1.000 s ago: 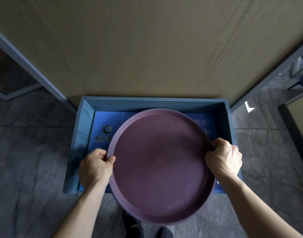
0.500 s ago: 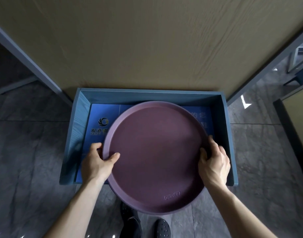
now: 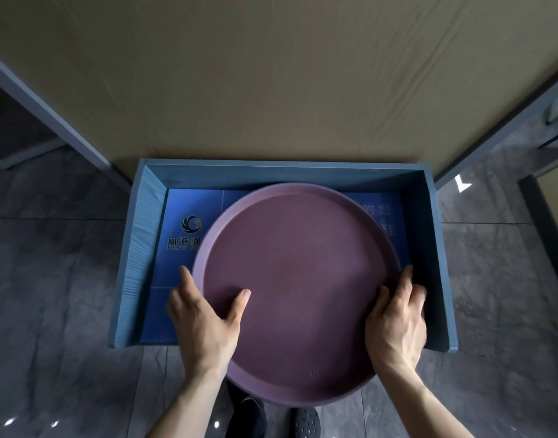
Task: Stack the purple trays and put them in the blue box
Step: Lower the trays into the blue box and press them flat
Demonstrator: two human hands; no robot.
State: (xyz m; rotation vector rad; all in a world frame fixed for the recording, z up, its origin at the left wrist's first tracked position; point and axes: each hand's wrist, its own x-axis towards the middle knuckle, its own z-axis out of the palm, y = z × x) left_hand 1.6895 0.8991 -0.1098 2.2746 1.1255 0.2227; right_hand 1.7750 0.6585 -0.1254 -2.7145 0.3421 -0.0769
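Head view: left hand (image 3: pixel 205 324) at 9 o'clock, right hand (image 3: pixel 397 324) at 3 o'clock grip tray (image 3: pixel 296 289), overhanging box (image 3: pixel 138 248) toward 6 o'clock.

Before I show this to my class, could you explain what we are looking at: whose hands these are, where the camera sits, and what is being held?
There is no machine here. A person wears a wide-angle camera on the head, so the single picture looks down past their own arms. The left hand and right hand grip opposite edges of a round purple tray; only the top one shows, so I cannot tell whether others are stacked beneath it. It is over an open blue box that stands on a grey tiled floor against a wooden panel. A blue printed sheet lines the box bottom. The tray's near edge overhangs the box front, above the person's shoes.
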